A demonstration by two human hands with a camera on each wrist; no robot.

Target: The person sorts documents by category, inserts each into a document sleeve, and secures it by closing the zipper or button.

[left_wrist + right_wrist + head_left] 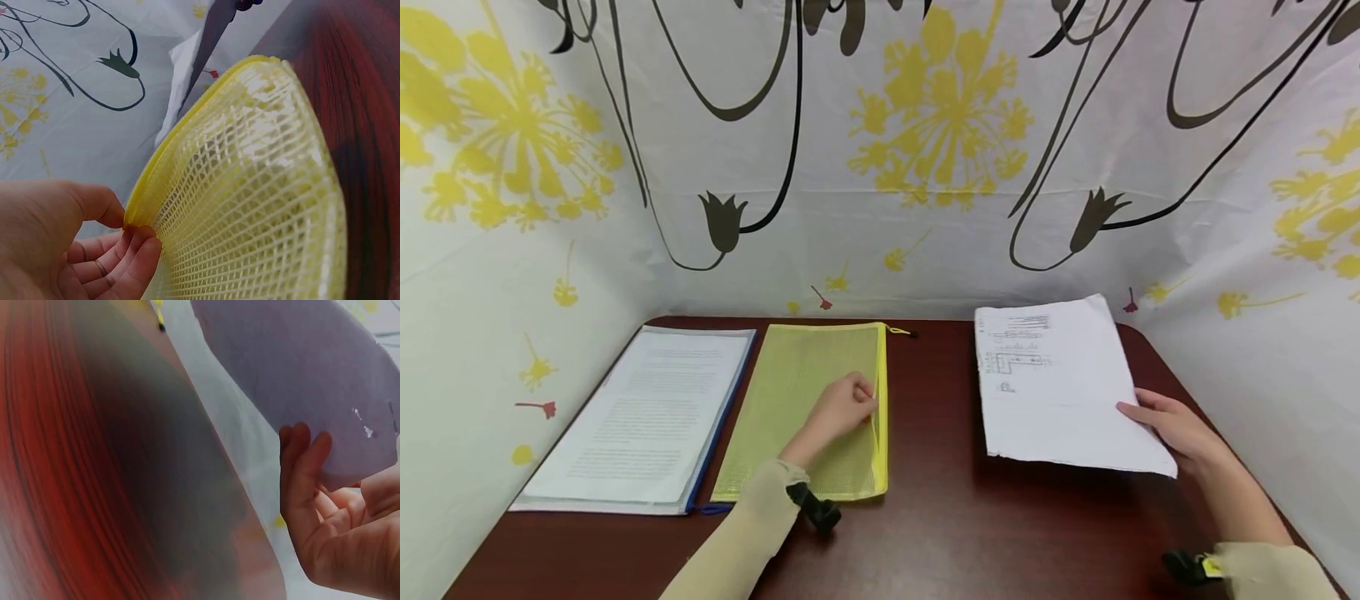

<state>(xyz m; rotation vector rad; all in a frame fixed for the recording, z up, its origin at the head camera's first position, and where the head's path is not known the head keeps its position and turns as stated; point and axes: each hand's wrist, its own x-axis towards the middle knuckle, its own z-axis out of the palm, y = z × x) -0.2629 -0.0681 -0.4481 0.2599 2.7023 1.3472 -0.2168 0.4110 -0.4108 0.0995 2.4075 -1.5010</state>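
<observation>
A yellow mesh zipper pouch (797,375) lies on the table, its zipper edge along the right side. My left hand (838,408) pinches that edge between thumb and fingers; in the left wrist view the mesh (244,206) bulges up beside the fingertips. Over the right part of the table my right hand (1176,425) grips a sheaf of white paper (1060,400) by its right edge, thumb on top. Print and line drawings show on the upper left of the top sheet. From below, in the right wrist view, fingers (303,469) press the paper's underside (300,381).
At the left lies a clear pouch with a blue edge (718,429), printed pages (640,408) showing in it. A patterned cloth (880,250) hangs behind and at both sides of the dark red wooden table (940,533). Each wrist carries a small black camera (816,508).
</observation>
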